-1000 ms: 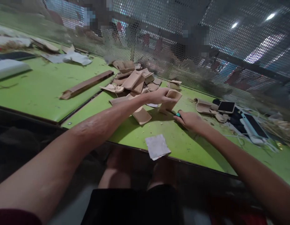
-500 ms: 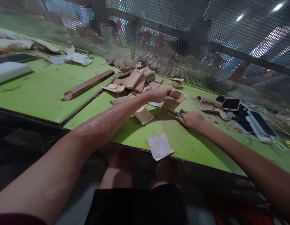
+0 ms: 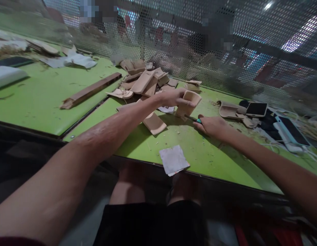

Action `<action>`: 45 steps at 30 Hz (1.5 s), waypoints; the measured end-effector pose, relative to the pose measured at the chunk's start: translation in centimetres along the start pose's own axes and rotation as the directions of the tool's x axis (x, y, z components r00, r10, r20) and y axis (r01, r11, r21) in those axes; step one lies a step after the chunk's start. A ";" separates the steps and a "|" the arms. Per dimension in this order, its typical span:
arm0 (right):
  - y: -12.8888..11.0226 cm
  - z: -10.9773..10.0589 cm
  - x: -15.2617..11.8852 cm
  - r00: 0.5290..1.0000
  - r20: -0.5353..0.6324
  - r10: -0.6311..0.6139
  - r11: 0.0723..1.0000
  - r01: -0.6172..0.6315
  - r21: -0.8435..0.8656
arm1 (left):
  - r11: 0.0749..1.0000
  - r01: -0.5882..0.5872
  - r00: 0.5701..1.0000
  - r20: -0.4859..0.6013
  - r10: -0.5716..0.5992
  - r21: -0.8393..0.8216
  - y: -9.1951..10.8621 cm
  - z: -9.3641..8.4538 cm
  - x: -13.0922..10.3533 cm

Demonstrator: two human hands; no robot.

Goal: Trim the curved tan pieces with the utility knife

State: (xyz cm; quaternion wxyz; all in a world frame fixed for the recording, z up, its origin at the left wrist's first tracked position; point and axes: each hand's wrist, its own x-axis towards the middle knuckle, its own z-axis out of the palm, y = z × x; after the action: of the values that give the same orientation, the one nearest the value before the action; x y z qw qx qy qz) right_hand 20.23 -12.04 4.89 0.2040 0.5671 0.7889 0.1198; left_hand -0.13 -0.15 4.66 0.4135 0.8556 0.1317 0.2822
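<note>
My left hand point(image 3: 177, 97) grips a curved tan bamboo-like piece point(image 3: 185, 108) by its upper side, holding it tilted above the green table. My right hand point(image 3: 209, 125) is closed round the green handle of a small knife point(image 3: 191, 118). Its thin dark blade points left at the lower edge of the held piece; whether it touches cannot be made out. Below my left forearm lies another curved piece point(image 3: 154, 123). Behind my left hand is a heap of similar pieces point(image 3: 145, 82).
A grey paper square point(image 3: 174, 160) overlaps the front edge of the table point(image 3: 83, 128). To the left lies a long brown wooden strip point(image 3: 93, 89). On the right are a phone point(image 3: 256, 109), a light-blue phone point(image 3: 293, 130), cables and scraps. A perforated metal screen point(image 3: 168, 44) stands behind.
The knife has shifted slightly right relative to the held piece, and more of its blade shows. My left hand still holds the piece, now a little more upright. The whole view has shifted slightly.
</note>
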 end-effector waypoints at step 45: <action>-0.9 -0.5 -0.2 0.998 -0.004 0.059 0.995 -0.058 0.081 | 0.982 0.098 0.989 -0.128 -0.077 0.163 -0.5 0.1 -0.2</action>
State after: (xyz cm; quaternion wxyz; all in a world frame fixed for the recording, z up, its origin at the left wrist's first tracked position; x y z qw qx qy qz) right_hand 19.32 -12.50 5.01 0.1748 0.5973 0.7769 0.0956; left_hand -0.20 0.00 4.12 0.3427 0.8622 0.2177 0.3030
